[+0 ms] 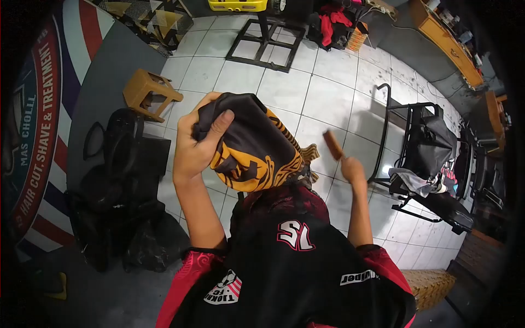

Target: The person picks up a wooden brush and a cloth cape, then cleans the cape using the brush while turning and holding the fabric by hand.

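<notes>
My left hand is raised in front of my chest, closed on a black and orange patterned cloth. The thumb presses on the black part, and the striped lower edge of the cloth hangs to the right. Out to the right, my right hand is wrapped round one end of a brown brush. The brush is tilted, its free end pointing up and left over the tiled floor. A gap separates brush and cloth.
A small tan stool and black bags are on the left. Ahead stands a black metal base on white tiles. To the right is a black-framed chair with cloths on it. A wooden drawer table lines the wall.
</notes>
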